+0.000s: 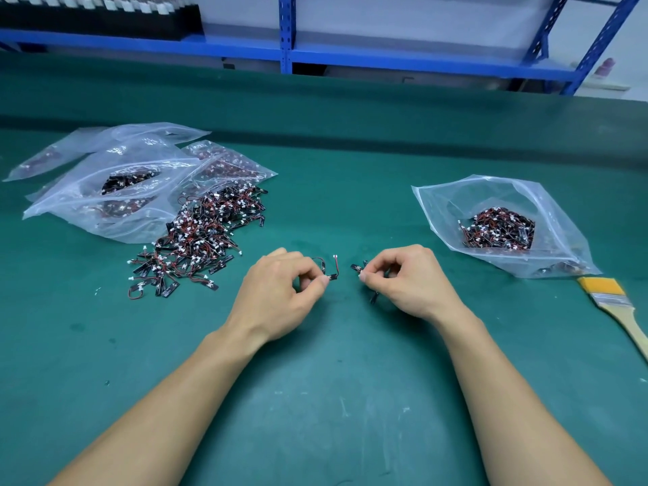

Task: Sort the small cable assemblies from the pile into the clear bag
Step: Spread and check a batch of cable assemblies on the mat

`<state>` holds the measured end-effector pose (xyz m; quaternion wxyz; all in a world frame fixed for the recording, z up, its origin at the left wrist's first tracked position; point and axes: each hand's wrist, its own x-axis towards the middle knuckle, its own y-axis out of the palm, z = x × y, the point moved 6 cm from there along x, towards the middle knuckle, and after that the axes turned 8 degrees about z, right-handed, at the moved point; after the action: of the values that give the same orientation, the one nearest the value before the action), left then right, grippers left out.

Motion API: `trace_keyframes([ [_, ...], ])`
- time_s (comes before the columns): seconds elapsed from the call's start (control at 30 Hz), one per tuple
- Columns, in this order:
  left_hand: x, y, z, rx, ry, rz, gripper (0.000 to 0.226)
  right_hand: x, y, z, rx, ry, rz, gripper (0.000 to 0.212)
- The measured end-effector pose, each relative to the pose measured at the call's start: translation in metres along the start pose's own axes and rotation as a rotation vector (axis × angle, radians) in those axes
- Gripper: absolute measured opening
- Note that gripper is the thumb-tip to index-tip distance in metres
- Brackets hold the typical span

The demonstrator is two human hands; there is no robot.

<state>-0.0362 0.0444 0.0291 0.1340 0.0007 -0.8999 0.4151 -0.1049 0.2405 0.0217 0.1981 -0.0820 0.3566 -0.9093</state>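
Note:
A pile of small cable assemblies [200,233], black boards with red-black wires and white plugs, lies on the green mat left of centre. My left hand [280,292] pinches one cable assembly [331,271] between thumb and fingertips, its wire curling up. My right hand [410,278] pinches other assemblies [357,267]; one black piece [373,296] sticks out below the fingers. The two hands sit close together mid-table, just apart. An open clear bag [547,205] with a heap of assemblies inside lies to the right of my right hand.
Several clear bags [115,177], some holding assemblies, are stacked behind the pile at the left. A yellow-bristled paintbrush [617,303] lies at the right edge. Blue metal shelving [287,47] stands behind the green table [333,398].

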Motion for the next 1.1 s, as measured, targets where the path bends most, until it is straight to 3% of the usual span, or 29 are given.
trace_keyframes([
  [0.17,0.016,0.003,-0.002,0.077,-0.057,-0.089,0.026,-0.001,-0.006,-0.003,0.023,0.025,0.007,0.011],
  [0.37,0.033,0.019,-0.012,0.235,-0.033,-0.045,0.027,-0.002,-0.001,0.0,0.049,-0.001,0.094,0.012],
  [0.47,0.028,0.016,-0.008,0.257,-0.02,-0.048,0.032,0.0,-0.009,-0.004,0.061,0.025,-0.022,0.025],
  [0.63,0.014,0.004,-0.001,0.225,0.002,-0.079,0.029,0.003,-0.013,-0.012,-0.007,0.028,-0.167,0.008],
  [0.8,0.003,-0.009,0.012,0.187,0.013,-0.082,0.013,0.009,0.008,-0.015,-0.225,0.02,-0.019,0.015],
  [1.0,-0.004,-0.026,0.031,0.143,0.001,-0.155,0.008,0.008,0.001,-0.016,-0.287,0.043,-0.031,0.006],
  [1.1,-0.001,-0.021,0.021,0.172,0.091,-0.117,0.013,0.007,-0.001,-0.017,-0.281,0.052,-0.032,0.009],
])
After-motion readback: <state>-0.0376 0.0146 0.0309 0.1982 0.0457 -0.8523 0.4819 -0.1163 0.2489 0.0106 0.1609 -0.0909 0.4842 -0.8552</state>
